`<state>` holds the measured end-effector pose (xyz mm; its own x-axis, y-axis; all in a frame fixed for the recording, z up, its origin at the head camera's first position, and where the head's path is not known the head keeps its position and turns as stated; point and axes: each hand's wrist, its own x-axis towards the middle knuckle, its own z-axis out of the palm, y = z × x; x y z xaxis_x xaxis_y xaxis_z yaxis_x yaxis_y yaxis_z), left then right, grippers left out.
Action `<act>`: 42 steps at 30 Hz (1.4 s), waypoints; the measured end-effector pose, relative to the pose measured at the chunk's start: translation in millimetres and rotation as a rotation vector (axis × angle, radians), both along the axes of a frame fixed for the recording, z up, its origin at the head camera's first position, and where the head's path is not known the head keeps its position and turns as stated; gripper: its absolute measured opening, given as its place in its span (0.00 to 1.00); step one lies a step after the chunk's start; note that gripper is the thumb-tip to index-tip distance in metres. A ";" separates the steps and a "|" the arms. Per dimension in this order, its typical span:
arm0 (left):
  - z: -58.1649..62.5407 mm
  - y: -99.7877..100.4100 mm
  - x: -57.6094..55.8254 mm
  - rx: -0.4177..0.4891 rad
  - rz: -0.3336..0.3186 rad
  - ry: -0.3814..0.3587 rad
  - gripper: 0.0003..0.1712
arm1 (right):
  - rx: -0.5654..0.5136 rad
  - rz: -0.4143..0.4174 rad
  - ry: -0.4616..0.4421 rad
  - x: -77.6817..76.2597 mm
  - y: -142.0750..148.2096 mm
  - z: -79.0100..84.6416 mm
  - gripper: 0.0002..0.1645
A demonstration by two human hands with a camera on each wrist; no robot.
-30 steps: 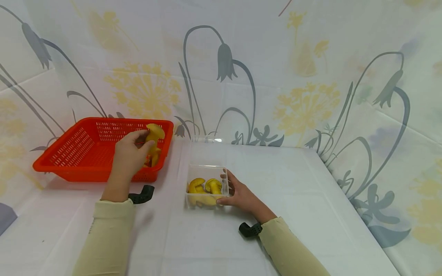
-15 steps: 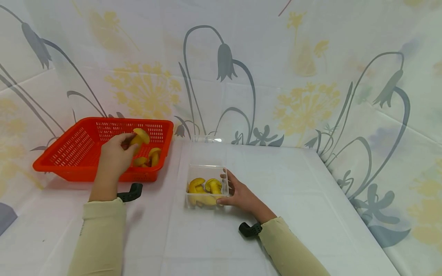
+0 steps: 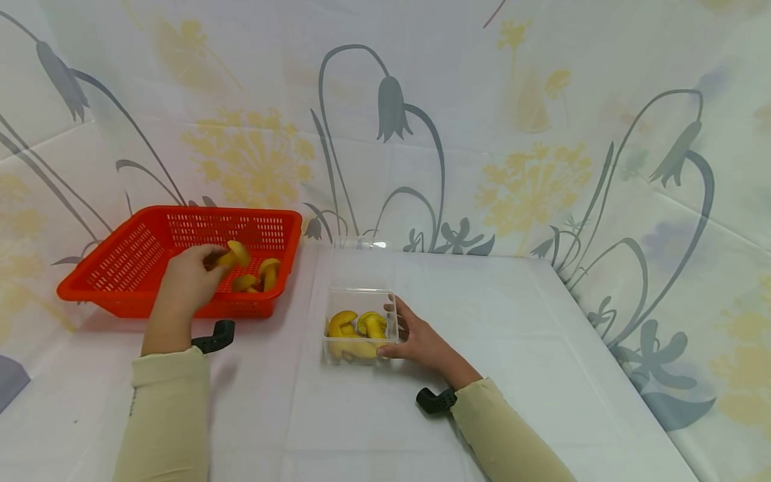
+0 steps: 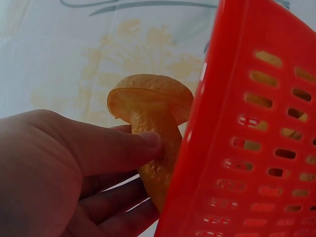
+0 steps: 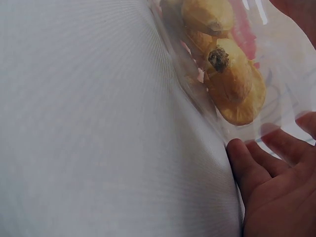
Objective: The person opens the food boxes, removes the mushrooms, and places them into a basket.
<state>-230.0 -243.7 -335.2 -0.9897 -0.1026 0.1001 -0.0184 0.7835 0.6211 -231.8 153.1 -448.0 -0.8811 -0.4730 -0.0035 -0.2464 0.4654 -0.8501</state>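
My left hand [image 3: 188, 278] pinches a yellow mushroom [image 3: 239, 252] by its stem, cap up, over the red plastic basket [image 3: 87, 294]. In the left wrist view the thumb [image 4: 123, 150] presses on the mushroom's stem [image 4: 157, 126], beside the basket's wall [image 4: 207, 148]. More yellow mushrooms [image 3: 269, 271] lie in the basket's right end. My right hand [image 3: 424, 343] grips the right side of a clear plastic box [image 3: 361, 290], thumb in front and fingers behind. Several yellow mushrooms [image 3: 341, 323] lie inside it; in the right wrist view one mushroom [image 5: 237, 94] shows a dark stem end.
The box's clear lid [image 3: 363, 264] stands raised behind it. White cloth covers the table [image 3: 512, 321], and a flowered cloth [image 3: 470, 120] hangs at the back and sides. A grey object [image 3: 11, 381] shows at the left edge.
My left hand has moved left and down with the mushroom, uncovering the mushrooms in the basket's right end. The right hand and the box have not moved.
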 end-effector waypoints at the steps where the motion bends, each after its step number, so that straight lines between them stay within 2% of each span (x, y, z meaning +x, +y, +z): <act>1: -0.4 -0.2 -0.1 -0.002 0.002 -0.010 0.26 | 0.000 0.001 0.003 0.2 0.1 -0.2 0.71; 16: -8.8 -6.8 -4.4 -0.058 0.001 -0.124 0.25 | 0.002 0.003 0.003 -0.5 -0.4 -1.0 0.67; 20: -9.9 -9.0 -5.7 -0.078 0.003 -0.115 0.26 | 0.005 0.000 0.002 -0.6 -0.5 -1.0 0.68; 24: -9.2 -11.4 -4.7 -0.082 0.053 -0.070 0.25 | 0.006 0.001 -0.003 -0.4 -0.5 -0.1 0.68; 25: -8.9 -11.9 -4.5 -0.083 0.072 -0.059 0.25 | 0.005 0.001 -0.006 3.1 -1.4 5.7 0.67; 27: -7.6 -12.2 -4.0 -0.080 0.101 -0.044 0.25 | 0.006 0.001 -0.012 3.3 -1.6 6.6 0.67; 30: -4.6 -10.5 -3.8 -0.074 0.114 -0.040 0.26 | 0.008 0.001 -0.016 3.4 -1.7 7.3 0.67; 32: -3.0 -8.4 -3.9 -0.071 0.110 -0.045 0.27 | 0.002 0.002 -0.011 0.4 -0.5 1.8 0.67; 36: -1.0 -2.0 -4.4 -0.057 0.089 -0.070 0.28 | -0.001 0.004 -0.010 0.4 0.3 1.1 0.67; 42: 2.2 11.3 -5.3 -0.083 0.031 -0.058 0.26 | 0.020 0.011 -0.022 -1.0 -0.1 0.0 0.68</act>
<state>-235.3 -232.4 -333.0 -0.9906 -0.1265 0.0520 -0.0772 0.8309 0.5511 -232.8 153.0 -448.0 -0.8756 -0.4819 -0.0322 -0.2328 0.4795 -0.8461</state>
